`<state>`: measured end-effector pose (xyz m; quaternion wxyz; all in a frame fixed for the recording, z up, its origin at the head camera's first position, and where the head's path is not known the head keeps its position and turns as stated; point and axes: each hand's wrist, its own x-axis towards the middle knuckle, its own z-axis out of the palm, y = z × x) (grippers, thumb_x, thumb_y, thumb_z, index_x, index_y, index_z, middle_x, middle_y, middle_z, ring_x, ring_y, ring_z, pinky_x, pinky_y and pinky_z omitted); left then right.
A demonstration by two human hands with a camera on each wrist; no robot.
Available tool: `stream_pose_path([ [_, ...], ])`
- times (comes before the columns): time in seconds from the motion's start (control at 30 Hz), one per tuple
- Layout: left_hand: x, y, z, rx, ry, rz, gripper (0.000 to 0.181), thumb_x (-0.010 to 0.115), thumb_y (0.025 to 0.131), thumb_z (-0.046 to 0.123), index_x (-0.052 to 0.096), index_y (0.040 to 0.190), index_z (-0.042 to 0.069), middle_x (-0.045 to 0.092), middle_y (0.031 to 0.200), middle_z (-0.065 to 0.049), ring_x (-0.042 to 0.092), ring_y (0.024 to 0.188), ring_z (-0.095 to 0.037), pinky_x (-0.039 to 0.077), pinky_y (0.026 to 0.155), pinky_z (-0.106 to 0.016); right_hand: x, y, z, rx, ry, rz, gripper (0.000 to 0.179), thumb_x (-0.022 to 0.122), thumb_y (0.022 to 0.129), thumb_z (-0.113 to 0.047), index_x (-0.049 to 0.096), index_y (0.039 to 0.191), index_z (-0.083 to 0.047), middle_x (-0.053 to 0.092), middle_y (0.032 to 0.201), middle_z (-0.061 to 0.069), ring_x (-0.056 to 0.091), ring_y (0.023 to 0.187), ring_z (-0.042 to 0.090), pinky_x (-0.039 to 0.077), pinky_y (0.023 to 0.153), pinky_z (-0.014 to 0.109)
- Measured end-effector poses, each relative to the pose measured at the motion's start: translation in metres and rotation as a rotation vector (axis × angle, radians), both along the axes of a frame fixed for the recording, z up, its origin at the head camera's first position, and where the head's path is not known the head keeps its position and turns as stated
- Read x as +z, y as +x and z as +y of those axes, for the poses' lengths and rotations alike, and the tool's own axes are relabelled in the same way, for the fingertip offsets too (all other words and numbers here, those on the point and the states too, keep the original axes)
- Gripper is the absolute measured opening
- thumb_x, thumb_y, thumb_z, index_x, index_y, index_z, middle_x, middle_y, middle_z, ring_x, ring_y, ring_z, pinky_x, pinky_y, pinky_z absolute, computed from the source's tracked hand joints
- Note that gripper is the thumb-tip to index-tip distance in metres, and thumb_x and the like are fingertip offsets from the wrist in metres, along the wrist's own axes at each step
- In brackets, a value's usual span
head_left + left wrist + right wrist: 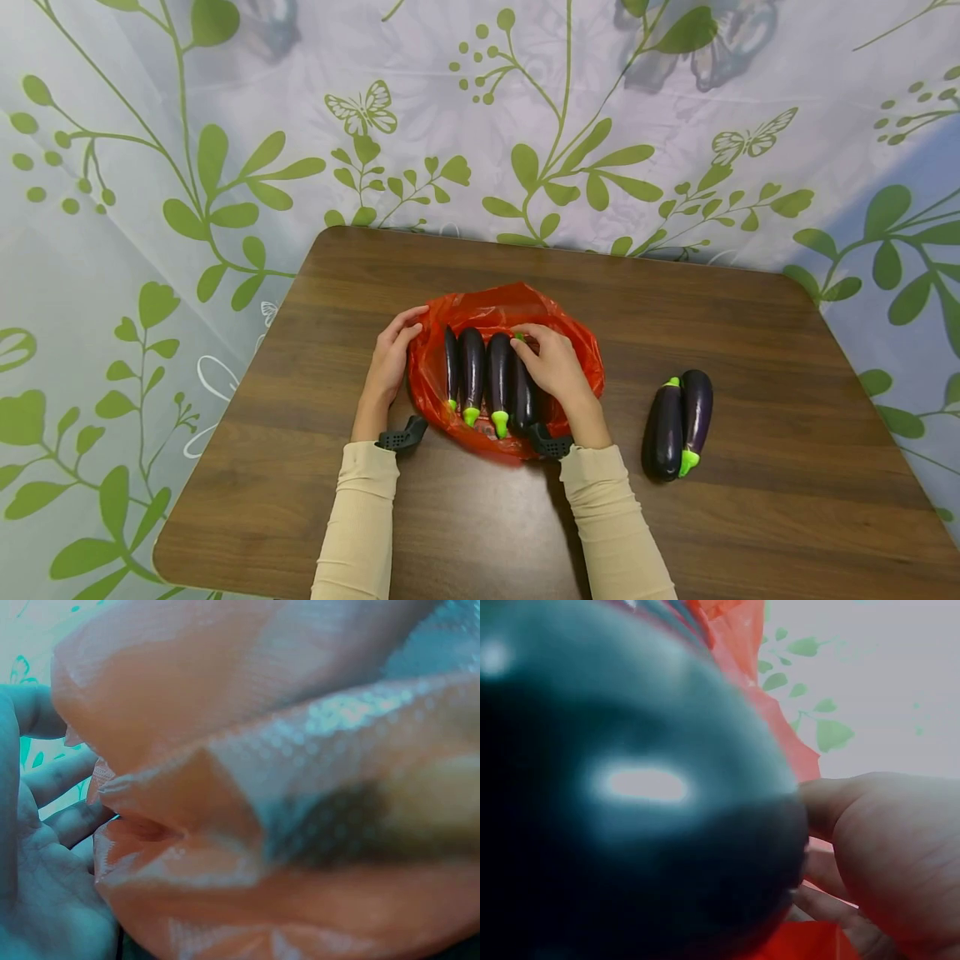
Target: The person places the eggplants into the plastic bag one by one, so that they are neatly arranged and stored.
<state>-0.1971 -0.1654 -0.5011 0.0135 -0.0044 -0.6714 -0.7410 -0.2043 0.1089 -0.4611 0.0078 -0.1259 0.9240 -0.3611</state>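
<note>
A red plastic bag lies spread with its mouth up on the table. Three eggplants lie side by side in it, green caps toward the person. My right hand holds another eggplant by its green-capped far end, at the right of that row. In the right wrist view this dark, glossy eggplant fills the left side, with the fingers at its far end. Along the bag's left rim rests my left hand; the left wrist view shows its fingers fairly straight against the plastic, partly hidden.
Two more eggplants lie together on the brown wooden table, right of the bag, their caps pointing opposite ways. Behind the table hangs a pale cloth printed with green leaves and butterflies.
</note>
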Motion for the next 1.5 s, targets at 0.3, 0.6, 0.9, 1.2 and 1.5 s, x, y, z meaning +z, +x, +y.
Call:
stream_pose_path([
  [0.3,0.0,-0.001,0.0,-0.008,0.005,0.0,0.039,0.048,0.107,0.021,0.059,0.142,0.009,0.057,0.14,-0.01,0.055,0.122,-0.02,0.045,0.104,-0.03,-0.004,0.0,0.001,-0.002,0.028,-0.045,0.037,0.064,0.102,-0.025,0.066,0.135,-0.007,0.069,0.132,0.015,0.066,0.115,0.035,0.05,0.105,0.053],
  [0.6,-0.001,-0.001,0.0,-0.003,0.021,0.007,0.038,0.049,0.106,0.02,0.06,0.141,0.008,0.058,0.138,-0.009,0.056,0.12,-0.019,0.046,0.101,-0.026,0.003,0.0,0.007,-0.009,0.04,-0.002,0.036,0.065,0.101,-0.024,0.067,0.133,-0.006,0.071,0.127,0.016,0.068,0.106,0.033,0.053,0.1,0.052],
  [0.9,-0.002,0.0,0.0,-0.005,0.008,-0.01,0.039,0.048,0.106,0.022,0.06,0.141,0.01,0.057,0.14,-0.008,0.055,0.121,-0.021,0.045,0.105,-0.032,0.018,0.004,0.02,-0.046,0.016,0.06,0.036,0.065,0.101,-0.022,0.067,0.133,-0.004,0.069,0.131,0.017,0.065,0.12,0.038,0.048,0.106,0.055],
  [1.2,-0.003,-0.001,0.0,-0.007,0.003,-0.019,0.039,0.048,0.107,0.024,0.059,0.142,0.011,0.057,0.142,-0.009,0.055,0.123,-0.022,0.045,0.107,-0.034,0.036,0.01,0.034,-0.066,-0.067,0.078,0.035,0.064,0.102,-0.019,0.066,0.134,-0.003,0.068,0.131,0.018,0.067,0.116,0.035,0.052,0.101,0.053],
  [1.5,-0.003,-0.002,0.001,0.004,0.006,-0.013,0.038,0.049,0.107,0.022,0.06,0.141,0.01,0.058,0.14,-0.009,0.056,0.12,-0.02,0.046,0.102,-0.028,0.052,0.015,0.046,-0.088,-0.102,0.107,0.034,0.064,0.103,-0.019,0.066,0.133,-0.003,0.068,0.13,0.017,0.066,0.117,0.034,0.053,0.101,0.052],
])
